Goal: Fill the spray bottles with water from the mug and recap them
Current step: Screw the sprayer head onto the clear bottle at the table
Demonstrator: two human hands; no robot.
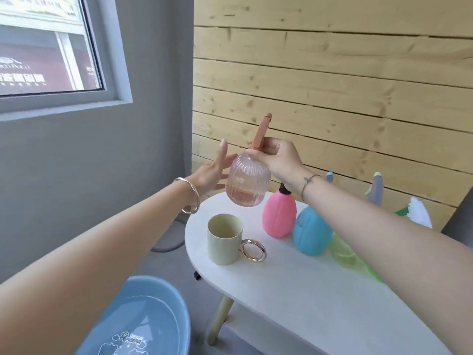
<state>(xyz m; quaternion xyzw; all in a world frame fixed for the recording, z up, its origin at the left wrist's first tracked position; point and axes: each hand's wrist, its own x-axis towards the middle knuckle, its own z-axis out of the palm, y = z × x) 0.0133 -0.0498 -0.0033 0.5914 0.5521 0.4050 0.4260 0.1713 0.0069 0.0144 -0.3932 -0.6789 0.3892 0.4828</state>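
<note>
The clear pink spray bottle (pixel 248 183) is held in the air above the mug (pixel 224 238), gripped at its pump top (pixel 261 131) by the right hand (pixel 279 160). The fingers of the left hand (pixel 210 174) are spread straight, just beside the bottle.

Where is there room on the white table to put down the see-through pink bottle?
The widest bare patch of the table is the near side, in front of the mug and the blue bottle. The back edge is crowded: the pink bottle, the blue one and the green bottle stand close together.
</note>
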